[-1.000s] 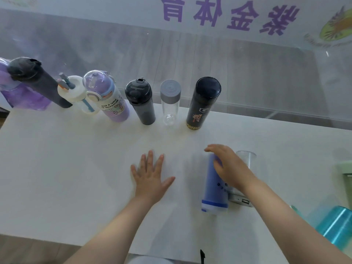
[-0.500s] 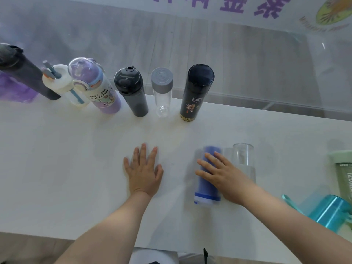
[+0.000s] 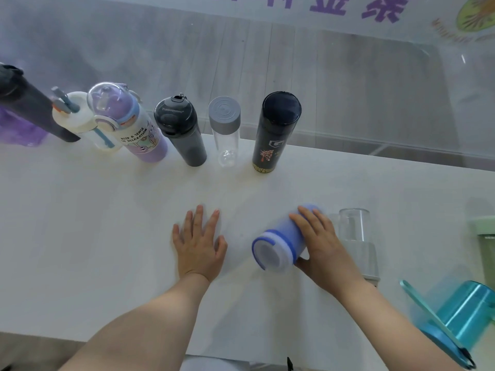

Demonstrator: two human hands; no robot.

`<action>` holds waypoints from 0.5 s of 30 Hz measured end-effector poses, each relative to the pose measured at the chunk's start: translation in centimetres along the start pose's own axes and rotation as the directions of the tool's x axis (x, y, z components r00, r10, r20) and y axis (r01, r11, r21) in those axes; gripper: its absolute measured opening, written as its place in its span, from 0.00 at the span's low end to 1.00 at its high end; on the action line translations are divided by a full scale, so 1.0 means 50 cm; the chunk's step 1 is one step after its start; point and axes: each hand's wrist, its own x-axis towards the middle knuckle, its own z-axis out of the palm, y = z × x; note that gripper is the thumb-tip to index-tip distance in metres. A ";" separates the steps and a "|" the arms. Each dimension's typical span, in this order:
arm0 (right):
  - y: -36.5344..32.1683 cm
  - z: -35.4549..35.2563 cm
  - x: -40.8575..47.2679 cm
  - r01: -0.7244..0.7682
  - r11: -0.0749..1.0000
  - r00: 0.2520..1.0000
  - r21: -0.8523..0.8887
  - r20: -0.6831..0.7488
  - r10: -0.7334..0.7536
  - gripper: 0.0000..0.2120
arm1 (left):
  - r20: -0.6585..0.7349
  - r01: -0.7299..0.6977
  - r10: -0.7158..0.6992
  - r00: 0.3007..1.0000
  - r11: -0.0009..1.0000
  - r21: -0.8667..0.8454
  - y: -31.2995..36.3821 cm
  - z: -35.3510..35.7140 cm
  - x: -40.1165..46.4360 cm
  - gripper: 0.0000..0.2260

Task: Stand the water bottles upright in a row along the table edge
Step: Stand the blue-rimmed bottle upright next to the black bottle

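Note:
Several bottles stand upright along the far edge of the white table (image 3: pixel 80 236): a dark grey one (image 3: pixel 32 108), a white one with a straw (image 3: pixel 77 119), a lilac printed one (image 3: pixel 134 129), a smoky grey one (image 3: pixel 182 132), a clear one with a grey cap (image 3: pixel 225 132) and a black one (image 3: pixel 273 132). My right hand (image 3: pixel 321 242) grips a blue bottle (image 3: pixel 281 245), its white cap end tilted up off the table toward me. Flat on the table to its left rests my left hand (image 3: pixel 199 242), fingers spread, holding nothing.
A clear bottle with a frosted cap (image 3: pixel 357 242) lies just right of the blue one. A teal bottle (image 3: pixel 463 319) lies at the near right corner and a pale green one (image 3: pixel 486 245) is at the right edge. A glass wall runs behind the table.
My right hand has closed round the blue bottle and tipped its cap end up from lying flat. The left hand has stayed flat on the table.

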 end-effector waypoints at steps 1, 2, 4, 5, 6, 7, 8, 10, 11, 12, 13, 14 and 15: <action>0.000 -0.003 0.000 -0.033 0.999 0.999 0.036 -0.019 0.034 0.44 | 0.003 0.002 -0.002 1.000 1.000 0.006 0.000 -0.001 0.000 0.27; -0.002 -0.006 0.000 -0.071 0.995 0.997 0.074 -0.031 0.073 0.43 | 0.007 0.004 -0.004 1.000 1.000 0.010 0.000 -0.001 0.000 0.27; -0.005 -0.014 0.002 -0.141 0.978 0.987 0.156 -0.052 0.151 0.44 | 0.019 0.009 -0.009 1.000 1.000 0.018 -0.001 0.000 0.000 0.27; -0.002 -0.016 0.003 -0.167 0.965 0.980 0.202 -0.070 0.184 0.44 | 0.025 0.011 -0.011 1.000 1.000 0.022 -0.002 0.000 0.000 0.27; -0.001 -0.020 0.005 -0.191 0.949 0.972 0.252 -0.085 0.219 0.43 | 0.028 0.012 -0.013 1.000 1.000 0.023 -0.001 0.000 0.000 0.27; -0.002 -0.024 0.010 -0.214 0.922 0.962 0.322 -0.093 0.256 0.42 | 0.028 0.014 -0.014 1.000 1.000 0.023 -0.001 0.001 0.000 0.27; -0.005 -0.026 0.016 -0.239 0.886 0.949 0.398 -0.096 0.300 0.39 | 0.026 0.015 -0.016 1.000 1.000 0.022 -0.002 0.001 0.001 0.27; -0.009 -0.021 0.028 -0.281 0.792 0.914 0.542 -0.101 0.394 0.29 | 0.026 0.012 -0.013 1.000 1.000 0.024 -0.002 0.002 0.001 0.27; -0.011 -0.013 0.033 -0.305 0.753 0.891 0.584 -0.104 0.442 0.25 | 0.025 0.010 -0.011 1.000 1.000 0.025 -0.002 0.002 0.001 0.27; -0.010 -0.005 0.036 -0.334 0.720 0.869 0.608 -0.099 0.486 0.23 | 0.023 0.009 -0.009 1.000 1.000 0.023 -0.003 0.002 0.000 0.27; -0.007 0.004 0.037 -0.353 0.687 0.850 0.635 -0.089 0.519 0.23 | 0.020 0.008 -0.009 1.000 1.000 0.019 -0.004 0.002 0.000 0.28; -0.003 0.010 0.038 -0.362 0.667 0.840 0.651 -0.083 0.537 0.24 | 0.020 0.009 -0.009 1.000 1.000 0.018 -0.004 0.002 0.000 0.28; 0.004 0.017 0.040 -0.360 0.661 0.837 0.659 -0.084 0.540 0.24 | 0.022 0.010 -0.010 1.000 1.000 0.020 -0.004 0.002 0.000 0.28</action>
